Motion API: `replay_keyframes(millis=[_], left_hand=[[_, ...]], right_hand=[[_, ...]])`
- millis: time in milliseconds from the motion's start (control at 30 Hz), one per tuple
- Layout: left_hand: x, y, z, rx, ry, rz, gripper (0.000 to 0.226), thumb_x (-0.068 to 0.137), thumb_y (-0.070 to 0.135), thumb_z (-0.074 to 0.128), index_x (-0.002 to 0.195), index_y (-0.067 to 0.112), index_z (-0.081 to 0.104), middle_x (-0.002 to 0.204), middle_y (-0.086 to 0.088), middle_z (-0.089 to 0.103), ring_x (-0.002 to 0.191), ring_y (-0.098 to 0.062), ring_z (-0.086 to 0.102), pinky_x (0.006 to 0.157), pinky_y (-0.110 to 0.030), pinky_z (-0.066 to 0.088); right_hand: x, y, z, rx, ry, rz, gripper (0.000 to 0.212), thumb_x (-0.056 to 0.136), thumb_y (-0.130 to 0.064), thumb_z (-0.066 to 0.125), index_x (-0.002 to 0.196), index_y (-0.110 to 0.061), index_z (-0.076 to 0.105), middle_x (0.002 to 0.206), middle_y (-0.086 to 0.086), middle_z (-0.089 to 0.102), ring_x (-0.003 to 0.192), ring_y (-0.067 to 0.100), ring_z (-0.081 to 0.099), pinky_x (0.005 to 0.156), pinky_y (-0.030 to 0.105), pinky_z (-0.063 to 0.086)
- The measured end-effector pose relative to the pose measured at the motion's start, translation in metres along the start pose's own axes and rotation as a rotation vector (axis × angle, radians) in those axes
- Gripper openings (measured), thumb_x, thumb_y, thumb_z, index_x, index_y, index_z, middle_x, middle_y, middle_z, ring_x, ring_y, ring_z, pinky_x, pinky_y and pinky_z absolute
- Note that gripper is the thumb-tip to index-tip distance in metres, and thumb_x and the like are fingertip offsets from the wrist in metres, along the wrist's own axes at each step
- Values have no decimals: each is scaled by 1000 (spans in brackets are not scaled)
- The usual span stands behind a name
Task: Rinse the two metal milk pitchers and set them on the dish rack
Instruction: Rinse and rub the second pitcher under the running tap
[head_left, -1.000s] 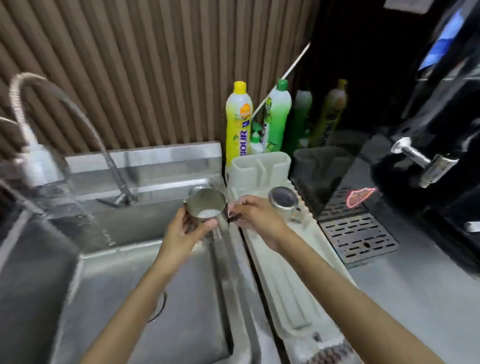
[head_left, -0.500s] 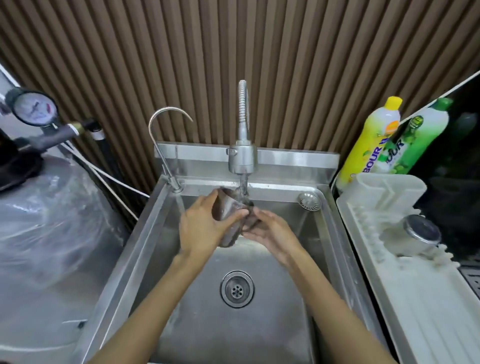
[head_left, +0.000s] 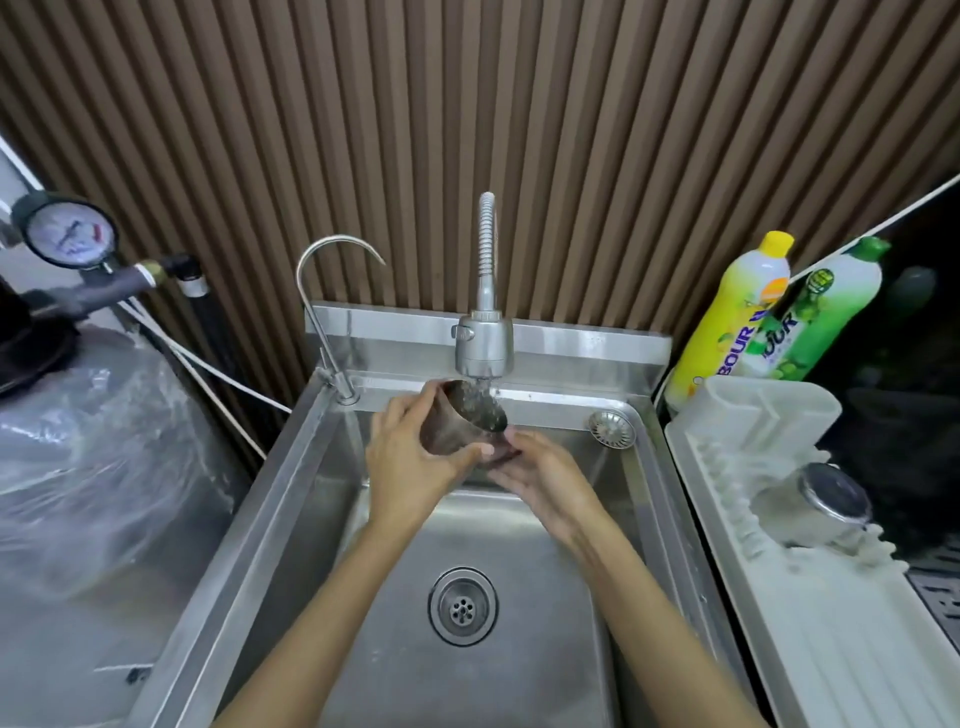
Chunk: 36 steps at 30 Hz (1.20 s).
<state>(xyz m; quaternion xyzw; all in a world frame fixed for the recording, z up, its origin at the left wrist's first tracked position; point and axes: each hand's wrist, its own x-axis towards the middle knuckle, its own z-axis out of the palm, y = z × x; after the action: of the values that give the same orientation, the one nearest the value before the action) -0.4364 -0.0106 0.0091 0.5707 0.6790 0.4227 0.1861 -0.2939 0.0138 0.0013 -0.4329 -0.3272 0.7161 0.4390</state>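
Note:
A metal milk pitcher (head_left: 457, 421) is tilted under the faucet head (head_left: 484, 345), and water runs into its mouth. My left hand (head_left: 410, 460) wraps around its body from the left. My right hand (head_left: 540, 475) cups it from below and to the right, fingers touching its base. Both hands are over the steel sink (head_left: 291, 483). The second metal pitcher (head_left: 815, 506) lies upside down on the white dish rack (head_left: 841, 639) at the right, bottom facing up.
A thin curved tap (head_left: 324, 291) stands at the sink's back left. Yellow (head_left: 727, 325) and green (head_left: 815, 317) dish soap bottles stand behind the rack. The drain (head_left: 462, 605) is in the sink's middle. A plastic-wrapped tank (head_left: 88, 457) with a pressure gauge (head_left: 70, 231) is at the left.
The pitcher moved left from beside the rack to under the faucet. Water now runs into it, and it is tilted further toward the stream.

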Motion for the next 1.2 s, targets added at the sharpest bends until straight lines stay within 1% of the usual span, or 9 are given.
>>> replay_keyframes(millis=[133,233,333,467,633,800,900,1033,1200], left_hand=[[-18,-8,10,-4,-92,-196,78,54,75,63,112,23,61,99,-2,69,97,-21,64,85,-34,51],[-17,-3,25,-349,-169,-268,61,54,52,76,106,21,63,96,-1,74,93,-18,69,91,-38,53],[-8,11,30,-581,-108,-237,61,55,19,79,112,28,57,101,5,71,95,-12,66,89,-28,52],[2,19,13,-429,14,-49,72,61,10,80,119,36,47,110,13,54,100,-1,52,84,-12,40],[-8,-3,12,-54,-44,-274,85,41,85,58,107,31,60,97,0,68,96,-19,64,87,-37,52],[-14,9,32,-496,-145,-324,55,59,35,83,110,24,63,100,0,74,98,-15,68,92,-31,51],[-4,7,26,-609,-72,-223,67,61,7,82,117,31,55,110,9,68,107,-4,62,95,-21,47],[-3,8,5,-286,11,-47,87,53,22,86,131,27,48,114,8,50,111,-10,48,93,-18,41],[-23,8,7,-444,-108,-299,44,60,27,84,101,28,67,90,7,67,88,-7,62,82,-18,47]], right_hand=[[-6,-14,-13,-442,130,19,11,85,-19,62,82,-8,64,82,15,68,66,24,64,68,34,58],[-7,-21,-12,-725,298,-308,24,80,-17,65,59,-20,53,77,13,68,71,23,62,75,34,52],[-8,-14,1,-558,334,-465,13,82,-12,62,72,-20,63,89,4,73,81,12,66,79,24,49],[-5,-2,9,-114,117,-220,16,87,-10,58,71,-13,58,90,9,65,91,20,60,93,31,47],[-8,-22,-1,-488,154,-54,18,85,-21,61,69,-14,60,81,16,69,72,27,67,71,36,59],[-15,-39,1,-996,394,-391,20,80,-21,62,61,-21,54,69,3,65,70,23,57,71,30,44],[-16,-25,12,-577,292,-373,13,84,-9,60,72,-14,59,88,-2,69,76,2,60,74,22,46],[-13,2,10,-141,98,-93,20,89,-6,52,70,-9,53,89,10,65,91,21,63,98,35,48],[-26,-19,-2,-806,257,-204,19,84,-25,60,74,-9,65,82,16,73,83,32,68,82,37,53]])
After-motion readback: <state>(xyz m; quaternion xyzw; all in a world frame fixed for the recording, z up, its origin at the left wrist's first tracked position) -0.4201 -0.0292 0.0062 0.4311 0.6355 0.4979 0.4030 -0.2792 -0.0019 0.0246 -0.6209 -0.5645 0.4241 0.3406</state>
